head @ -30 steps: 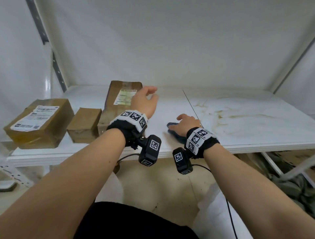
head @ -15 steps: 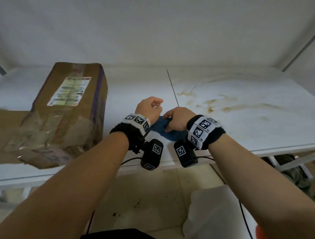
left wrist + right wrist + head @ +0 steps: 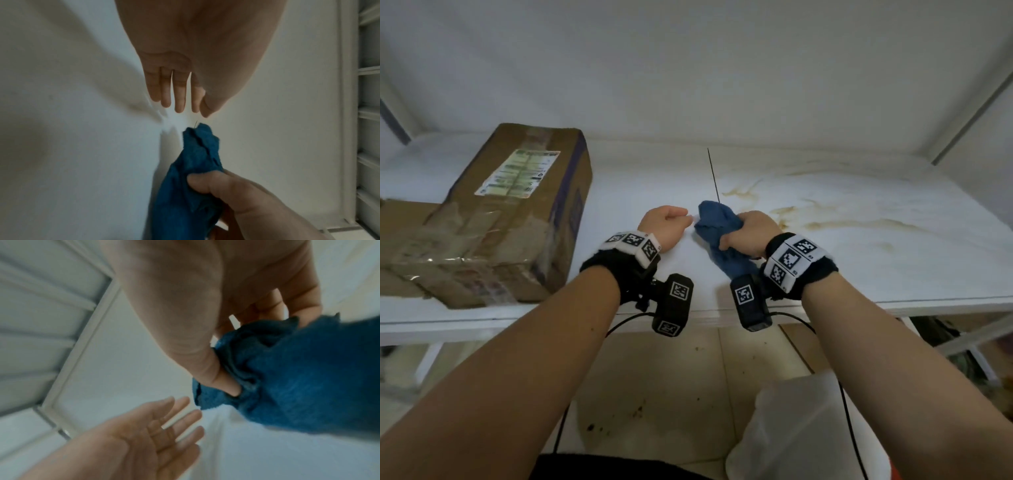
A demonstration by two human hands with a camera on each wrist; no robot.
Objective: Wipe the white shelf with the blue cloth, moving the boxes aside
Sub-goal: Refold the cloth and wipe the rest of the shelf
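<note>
My right hand [image 3: 746, 233] grips the bunched blue cloth [image 3: 717, 222] over the middle of the white shelf [image 3: 859, 260]; its thumb presses into the folds [image 3: 228, 386]. The cloth [image 3: 197, 170] stands lifted, one end up and the other hanging toward my wrist. My left hand [image 3: 666, 222] hovers just left of the cloth, fingers [image 3: 179, 97] straight and empty, tips close to the cloth's upper end without touching. A large taped cardboard box [image 3: 506, 216] with a printed label lies on the shelf's left part.
Brown stains [image 3: 825, 219] spread over the shelf right of the cloth, and a thin dark seam [image 3: 713, 174] runs back from it. Part of another cardboard box [image 3: 400, 219] shows at the far left. A white bag [image 3: 801, 428] lies on the tiled floor below.
My left hand left the big box and came in beside the cloth, touching it half a second ago. My right hand has gathered the cloth off the shelf into a bunch. The view moved closer.
</note>
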